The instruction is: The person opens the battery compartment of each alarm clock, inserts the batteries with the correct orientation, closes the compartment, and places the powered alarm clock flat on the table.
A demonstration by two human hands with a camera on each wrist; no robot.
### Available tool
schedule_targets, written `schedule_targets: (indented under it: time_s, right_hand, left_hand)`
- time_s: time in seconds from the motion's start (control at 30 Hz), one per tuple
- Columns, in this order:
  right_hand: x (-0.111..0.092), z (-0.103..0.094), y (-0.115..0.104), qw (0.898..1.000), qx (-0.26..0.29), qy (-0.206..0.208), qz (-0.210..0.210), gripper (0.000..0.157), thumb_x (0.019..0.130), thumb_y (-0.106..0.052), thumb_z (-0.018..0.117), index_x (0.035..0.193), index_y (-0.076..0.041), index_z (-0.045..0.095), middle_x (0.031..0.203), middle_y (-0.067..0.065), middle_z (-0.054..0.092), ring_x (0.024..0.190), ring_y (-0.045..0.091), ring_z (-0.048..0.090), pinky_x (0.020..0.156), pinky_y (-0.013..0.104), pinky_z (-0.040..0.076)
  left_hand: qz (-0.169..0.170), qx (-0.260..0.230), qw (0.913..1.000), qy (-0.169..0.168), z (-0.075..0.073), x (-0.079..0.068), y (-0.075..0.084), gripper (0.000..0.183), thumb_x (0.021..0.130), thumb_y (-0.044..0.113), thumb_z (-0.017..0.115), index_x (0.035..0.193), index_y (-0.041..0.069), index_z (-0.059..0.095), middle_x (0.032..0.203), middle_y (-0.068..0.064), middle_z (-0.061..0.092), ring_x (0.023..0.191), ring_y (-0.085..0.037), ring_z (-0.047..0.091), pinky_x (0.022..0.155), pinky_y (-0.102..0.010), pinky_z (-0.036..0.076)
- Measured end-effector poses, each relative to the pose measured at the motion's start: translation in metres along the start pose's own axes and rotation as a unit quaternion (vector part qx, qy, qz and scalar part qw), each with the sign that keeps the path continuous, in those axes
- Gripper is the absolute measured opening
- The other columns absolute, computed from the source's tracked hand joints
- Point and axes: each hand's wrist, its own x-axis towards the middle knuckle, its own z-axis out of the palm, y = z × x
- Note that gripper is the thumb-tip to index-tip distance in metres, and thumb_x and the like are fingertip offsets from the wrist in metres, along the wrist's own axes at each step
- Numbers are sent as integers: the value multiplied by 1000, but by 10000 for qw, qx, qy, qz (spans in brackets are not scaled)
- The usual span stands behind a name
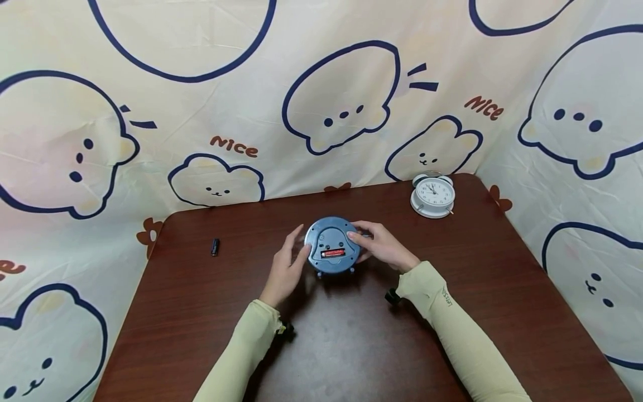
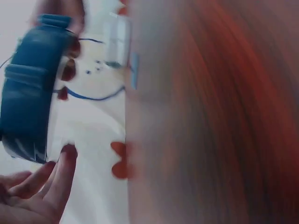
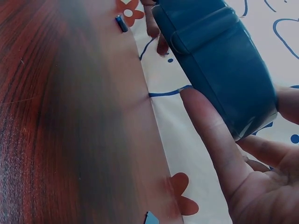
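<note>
A round blue clock point(image 1: 316, 234) is held up over the table with its back toward the head camera. In its back, a red battery point(image 1: 333, 253) lies in an uncovered compartment. My right hand point(image 1: 384, 245) grips the right rim, its thumb on the back and the fingers behind. At the left rim is my left hand point(image 1: 285, 271), thumb against the edge and fingers extended. In the left wrist view, the left fingers point(image 2: 60, 179) look fairly straight at the clock's lower end. The clock's face is hidden in the head view.
A dark battery point(image 1: 215, 247) lies on the brown table point(image 1: 351, 346) at the left. Toward the back right corner stands a white alarm clock point(image 1: 433, 195). A patterned cloth point(image 1: 301, 33) hangs behind the table and along its sides.
</note>
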Motion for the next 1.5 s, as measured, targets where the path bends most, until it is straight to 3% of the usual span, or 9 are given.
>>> schedule_targets:
  time_s: [0.07,0.17,0.4,0.8,0.93,1.07,1.17,1.3,1.5]
  right_hand:
    - [0,0,0,10000,8,13,7,50,107,-28,60,149,-3,51,131,24,61,96,24,71,73,45,64]
    - [-1,0,1,10000,3,20,7,50,107,-28,60,149,-3,51,132,24,60,95,24,71,72,45,64]
    - [-1,0,3,10000,-15,31,39,49,107,-28,60,149,-3,52,134,24,59,95,25,71,74,47,64]
    - [1,0,2,9996,-270,-38,120,51,108,-34,56,151,-8,50,137,22,59,94,25,71,76,44,64]
    - [-1,-3,2,9992,-385,-40,92,52,110,-38,51,154,-11,48,145,19,55,109,28,68,85,45,63]
    - [-2,-10,2,9980,-525,343,-1,49,110,-36,50,152,-11,51,145,17,58,118,33,65,95,50,59]
    - [0,-19,6,9914,-1109,693,-63,46,109,-34,55,148,-11,56,142,14,61,123,33,63,102,54,54]
    - [4,-32,19,9738,-2005,1069,119,42,105,-31,62,142,-10,63,136,11,66,124,31,60,106,51,49]
    - [12,-45,35,9543,-2736,1109,454,37,101,-26,68,131,-5,69,122,15,67,112,30,61,98,48,52]
  left_hand:
    - [-480,-539,9971,-227,0,1,1,53,109,38,54,158,22,42,137,-13,63,121,-27,64,97,-48,56]
    - [-890,-1144,9885,-439,1,3,0,51,109,38,54,156,22,46,137,-14,61,122,-26,62,94,-51,57]
    - [-1088,-1994,9719,-618,1,5,0,47,109,28,55,154,14,49,135,-19,58,112,-17,62,91,-47,59]
    - [-1140,-2196,9671,-586,1,6,1,48,110,24,54,155,11,47,137,-20,58,108,-13,62,85,-33,60]
    - [-1130,-2170,9679,-579,0,7,1,48,110,24,53,156,11,46,138,-21,58,107,-12,63,84,-32,60]
    - [-1115,-2232,9669,-536,0,8,2,48,109,23,55,155,11,47,138,-21,58,106,-11,64,84,-31,60]
    - [-1095,-2239,9670,-525,0,9,3,48,109,22,55,155,10,47,137,-21,58,106,-11,63,84,-32,60]
    - [-1139,-2229,9668,-511,-1,7,4,48,109,22,55,155,10,48,136,-21,58,106,-12,63,86,-36,59]
    - [-1159,-2233,9667,-461,-3,6,4,47,109,22,55,154,9,49,136,-20,58,106,-12,63,88,-40,60]
